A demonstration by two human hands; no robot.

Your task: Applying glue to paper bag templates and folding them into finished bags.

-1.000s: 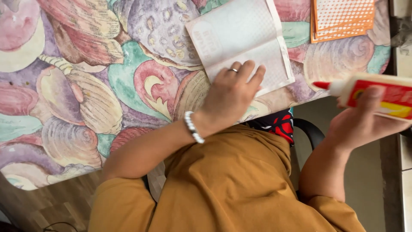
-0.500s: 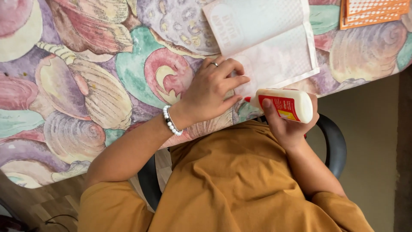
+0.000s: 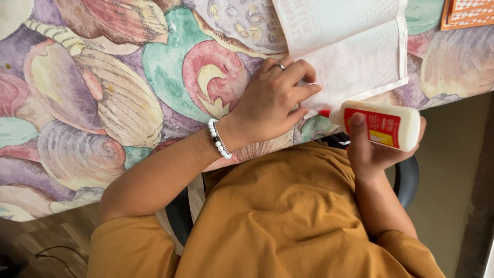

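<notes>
While the fingers of the left hand lie spread and flat, released of any grip, they press on the near corner of an open white booklet resting on the counter; a ring sits on one finger, and a bracelet of white beads circles the wrist. Right hand: fingers clenched around a white glue bottle with a red and yellow label, held lying sideways just off the counter's near edge, thumb across the label, red nozzle pointing toward the left hand and almost at the booklet's lower edge. Booklet: spread open, pale pages with faint dotted print, lower right corner near the counter edge. Counter covering: cloth printed with large seashells in purple, pink, green and cream. Far right corner: orange sheet with white dots, well apart from both hands. Person: mustard-yellow shirt, seated on a dark chair; wooden floor at lower left.
</notes>
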